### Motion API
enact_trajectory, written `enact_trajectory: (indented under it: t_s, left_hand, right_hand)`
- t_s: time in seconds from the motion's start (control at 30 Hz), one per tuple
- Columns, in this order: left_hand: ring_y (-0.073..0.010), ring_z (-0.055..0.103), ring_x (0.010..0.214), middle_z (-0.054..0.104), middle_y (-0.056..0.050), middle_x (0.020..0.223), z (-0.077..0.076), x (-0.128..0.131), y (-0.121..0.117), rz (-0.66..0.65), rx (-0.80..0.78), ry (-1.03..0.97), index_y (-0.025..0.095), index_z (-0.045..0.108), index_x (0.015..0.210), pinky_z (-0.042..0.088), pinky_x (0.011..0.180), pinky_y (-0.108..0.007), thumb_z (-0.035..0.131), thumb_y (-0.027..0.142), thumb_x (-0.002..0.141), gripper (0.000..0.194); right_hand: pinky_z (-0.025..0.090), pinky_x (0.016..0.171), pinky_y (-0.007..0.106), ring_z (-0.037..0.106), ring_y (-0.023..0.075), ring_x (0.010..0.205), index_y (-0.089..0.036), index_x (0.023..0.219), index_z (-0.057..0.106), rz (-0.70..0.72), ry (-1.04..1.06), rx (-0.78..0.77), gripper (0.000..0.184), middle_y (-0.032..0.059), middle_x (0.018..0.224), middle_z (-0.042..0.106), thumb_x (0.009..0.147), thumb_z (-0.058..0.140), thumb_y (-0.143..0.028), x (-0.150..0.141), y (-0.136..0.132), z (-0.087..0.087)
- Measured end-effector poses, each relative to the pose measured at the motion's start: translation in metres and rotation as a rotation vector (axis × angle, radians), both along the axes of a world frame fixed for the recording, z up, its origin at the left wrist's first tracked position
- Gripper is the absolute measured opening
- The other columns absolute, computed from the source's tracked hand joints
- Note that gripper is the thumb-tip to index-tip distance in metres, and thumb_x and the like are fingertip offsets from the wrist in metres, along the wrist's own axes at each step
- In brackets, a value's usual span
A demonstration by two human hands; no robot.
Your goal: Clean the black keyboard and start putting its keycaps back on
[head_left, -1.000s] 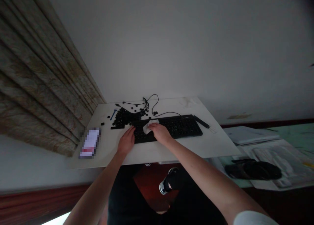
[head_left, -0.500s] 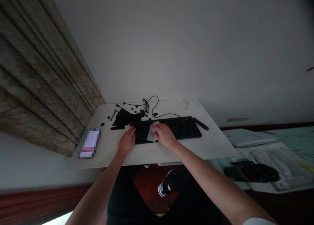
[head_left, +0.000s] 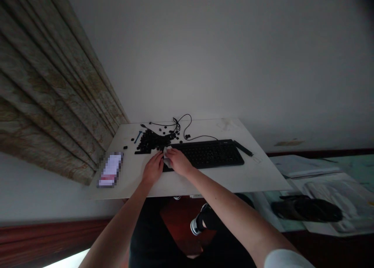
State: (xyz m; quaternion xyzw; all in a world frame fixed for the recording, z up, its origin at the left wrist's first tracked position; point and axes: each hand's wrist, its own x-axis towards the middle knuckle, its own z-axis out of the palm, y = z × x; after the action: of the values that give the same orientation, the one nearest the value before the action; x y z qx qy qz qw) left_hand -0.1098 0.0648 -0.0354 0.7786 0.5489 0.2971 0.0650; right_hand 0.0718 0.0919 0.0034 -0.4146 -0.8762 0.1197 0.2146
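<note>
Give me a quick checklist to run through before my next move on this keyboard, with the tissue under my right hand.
White tissue under the right hand: ok, bunched beneath the fingers.
Left hand at the keyboard: ok, its fingertips are at the keyboard's left end.
Loose black keycaps away from the keyboard: not ok, the pile reaches its far left edge.
Black cable away from the hands: ok, it lies beyond the keyboard.
Keyboard surface free of dirt: cannot tell, the view is too dark and small.
</note>
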Motion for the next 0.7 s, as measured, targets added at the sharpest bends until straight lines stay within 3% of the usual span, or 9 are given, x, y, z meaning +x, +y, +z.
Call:
enact_trajectory:
  t_s: [0.13,0.5,0.6,0.7]
  left_hand:
    - [-0.0227,0.056,0.129,0.060,-0.009,0.139,0.001,0.000,-0.001,-0.008,-0.007,-0.001,0.020,0.059,0.132,0.045,0.114,-0.044,0.041,0.019,0.096,0.040]
    - [-0.0223,0.056,0.129,0.060,-0.009,0.139,0.001,0.000,-0.001,0.005,-0.014,-0.012,0.018,0.061,0.130,0.045,0.114,-0.042,0.040,0.022,0.098,0.038]
    - [-0.0228,0.056,0.129,0.060,-0.009,0.139,0.002,0.003,-0.001,0.012,-0.007,-0.005,0.018,0.061,0.129,0.045,0.113,-0.043,0.041,0.023,0.098,0.038]
    - [-0.0234,0.057,0.128,0.060,-0.010,0.139,0.003,0.005,-0.001,0.020,0.003,0.001,0.018,0.060,0.130,0.046,0.113,-0.042,0.041,0.024,0.098,0.038]
  right_hand:
    - [0.042,0.106,0.038,0.058,0.0239,0.121,-0.013,0.122,0.068,0.018,-0.099,0.021,0.035,0.0151,0.130,0.066,0.090,0.056,-0.005,0.017,-0.002,-0.002]
    - [0.040,0.106,0.043,0.059,0.0251,0.122,-0.016,0.126,0.068,-0.191,-0.289,0.062,0.047,0.0119,0.135,0.063,0.088,0.045,-0.002,0.160,-0.001,-0.001]
    - [0.042,0.103,0.042,0.062,0.0254,0.112,-0.014,0.121,0.070,-0.281,-0.304,0.035,0.047,0.0129,0.128,0.068,0.085,0.044,0.000,0.172,-0.001,0.003]
    - [0.042,0.101,0.039,0.060,0.0248,0.110,-0.012,0.124,0.068,-0.345,-0.244,0.024,0.049,0.0130,0.125,0.069,0.083,0.045,0.002,0.150,0.001,0.006]
